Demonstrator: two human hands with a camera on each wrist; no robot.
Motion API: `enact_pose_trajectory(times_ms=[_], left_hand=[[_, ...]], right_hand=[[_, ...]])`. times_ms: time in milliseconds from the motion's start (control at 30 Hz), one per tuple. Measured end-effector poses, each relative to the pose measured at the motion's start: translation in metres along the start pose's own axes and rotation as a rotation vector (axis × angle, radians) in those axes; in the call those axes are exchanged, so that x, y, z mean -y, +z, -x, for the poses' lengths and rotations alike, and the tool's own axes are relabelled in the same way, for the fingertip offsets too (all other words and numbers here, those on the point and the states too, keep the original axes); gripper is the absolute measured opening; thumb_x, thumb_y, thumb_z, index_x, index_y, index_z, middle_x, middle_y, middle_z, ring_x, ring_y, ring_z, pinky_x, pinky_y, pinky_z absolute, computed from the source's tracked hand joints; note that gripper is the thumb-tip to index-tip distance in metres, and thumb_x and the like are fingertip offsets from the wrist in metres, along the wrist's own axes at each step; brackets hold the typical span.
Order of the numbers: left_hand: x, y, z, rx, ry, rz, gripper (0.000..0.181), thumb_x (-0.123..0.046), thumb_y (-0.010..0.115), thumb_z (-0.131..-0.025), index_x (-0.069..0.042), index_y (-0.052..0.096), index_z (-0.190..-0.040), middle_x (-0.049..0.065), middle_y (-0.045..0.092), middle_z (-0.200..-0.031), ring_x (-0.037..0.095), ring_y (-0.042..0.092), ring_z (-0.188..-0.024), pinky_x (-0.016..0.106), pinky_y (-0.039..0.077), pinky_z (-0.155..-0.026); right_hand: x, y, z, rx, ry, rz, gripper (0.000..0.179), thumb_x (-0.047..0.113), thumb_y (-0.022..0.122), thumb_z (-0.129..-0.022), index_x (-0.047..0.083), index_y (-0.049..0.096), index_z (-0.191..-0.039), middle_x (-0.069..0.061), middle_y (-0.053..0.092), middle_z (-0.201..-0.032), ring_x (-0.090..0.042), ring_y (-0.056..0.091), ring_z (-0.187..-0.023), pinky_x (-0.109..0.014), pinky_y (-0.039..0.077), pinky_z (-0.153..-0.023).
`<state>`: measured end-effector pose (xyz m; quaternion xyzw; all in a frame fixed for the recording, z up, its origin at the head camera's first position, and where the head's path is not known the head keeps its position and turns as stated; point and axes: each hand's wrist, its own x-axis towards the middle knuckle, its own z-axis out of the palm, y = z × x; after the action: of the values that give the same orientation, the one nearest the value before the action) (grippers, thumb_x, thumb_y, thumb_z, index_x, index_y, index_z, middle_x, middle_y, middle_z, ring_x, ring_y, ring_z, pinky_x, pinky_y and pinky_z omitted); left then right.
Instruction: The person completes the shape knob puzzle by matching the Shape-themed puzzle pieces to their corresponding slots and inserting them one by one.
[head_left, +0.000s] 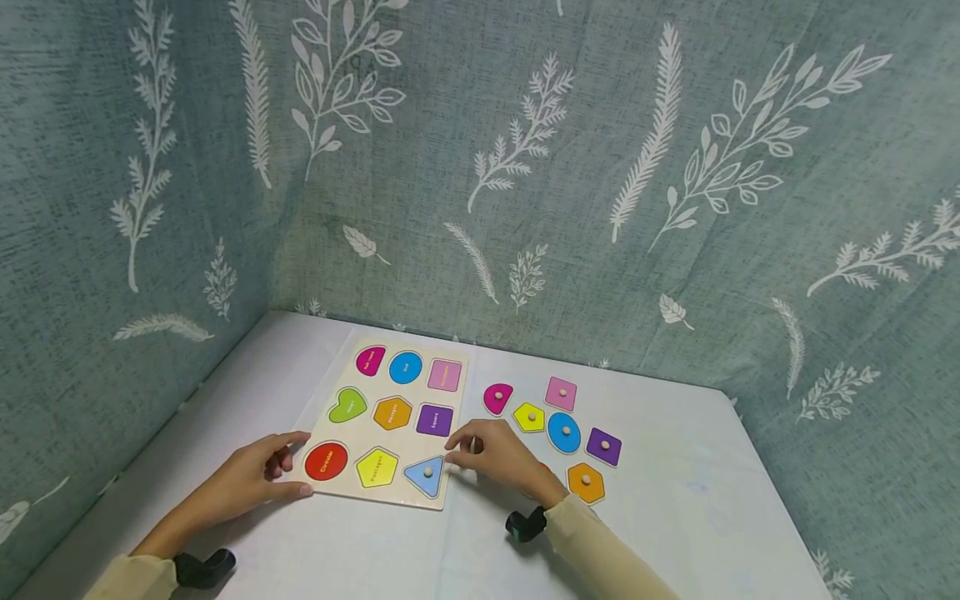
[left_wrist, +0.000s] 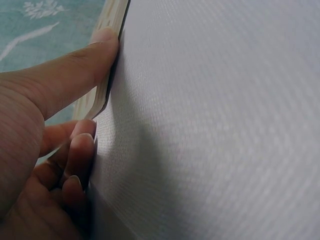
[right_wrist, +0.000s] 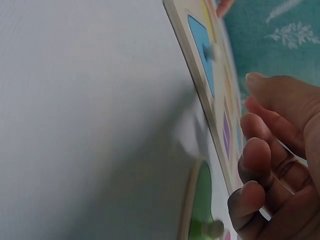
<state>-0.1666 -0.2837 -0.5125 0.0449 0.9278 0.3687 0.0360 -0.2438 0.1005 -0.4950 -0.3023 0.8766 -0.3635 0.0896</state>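
Note:
A wooden shape puzzle board (head_left: 341, 489) lies flat at centre left, printed with coloured, labelled shapes. My left hand (head_left: 243, 482) holds its near left corner, thumb along the near edge and index fingertip by the left side. In the left wrist view, the thumb (left_wrist: 82, 75) touches the board's edge. A blue triangle piece (head_left: 417, 477) with a knob sits in the near right slot. Just beside it, at the right edge, my right hand (head_left: 498, 454) hovers with loosely bent fingers, holding nothing. A green knobbed piece (right_wrist: 201, 200) lies below that hand, hidden from the head view.
Right of the board lie loose knobbed pieces: magenta half round (head_left: 495, 406), yellow pentagon (head_left: 523, 422), pink (head_left: 557, 402), blue oval (head_left: 557, 442), purple square (head_left: 611, 456) and orange hexagon (head_left: 592, 492). A red piece (head_left: 544, 468) is mostly hidden by the right wrist. Patterned cloth surrounds the white table (head_left: 697, 500).

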Motion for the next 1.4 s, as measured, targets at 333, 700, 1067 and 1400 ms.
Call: enact_pose_trajectory(times_ms=[333,700,1067,1400], left_hand=[[0.003,0.001,0.0,-0.003,0.034,0.007,0.093,-0.034,0.097,-0.068,0.009,0.054,-0.139,0.003,0.049,-0.086,0.02,0.049,-0.08,0.025,0.047,-0.065],[0.003,0.001,0.001,-0.003,0.037,0.015,0.093,-0.033,0.097,-0.068,0.009,0.054,-0.139,0.003,0.049,-0.086,0.02,0.049,-0.08,0.024,0.046,-0.065],[0.001,0.0,0.0,0.004,0.022,-0.001,0.095,-0.037,0.096,-0.068,0.008,0.054,-0.139,0.003,0.049,-0.086,0.019,0.049,-0.08,0.025,0.047,-0.065],[0.002,0.0,0.0,0.008,0.005,0.002,0.095,-0.038,0.096,-0.068,0.007,0.054,-0.14,0.003,0.049,-0.086,0.02,0.049,-0.08,0.025,0.047,-0.066]], right_hand=[[-0.022,-0.024,0.01,-0.072,0.012,0.007,0.015,0.033,0.077,-0.093,0.022,0.079,-0.104,0.011,0.061,-0.078,-0.009,0.055,-0.07,-0.023,0.048,-0.061],[-0.043,-0.045,0.018,-0.178,0.035,0.018,0.014,0.027,0.079,-0.093,0.018,0.079,-0.103,0.011,0.061,-0.079,-0.012,0.054,-0.072,-0.026,0.048,-0.063],[-0.066,-0.068,0.025,-0.255,0.088,0.008,0.013,0.022,0.08,-0.092,0.014,0.079,-0.102,0.008,0.062,-0.076,-0.013,0.054,-0.071,-0.025,0.045,-0.062],[-0.078,-0.078,0.031,-0.28,0.189,0.014,0.014,0.022,0.08,-0.092,0.014,0.078,-0.103,0.005,0.061,-0.077,-0.017,0.055,-0.071,-0.027,0.047,-0.063]])
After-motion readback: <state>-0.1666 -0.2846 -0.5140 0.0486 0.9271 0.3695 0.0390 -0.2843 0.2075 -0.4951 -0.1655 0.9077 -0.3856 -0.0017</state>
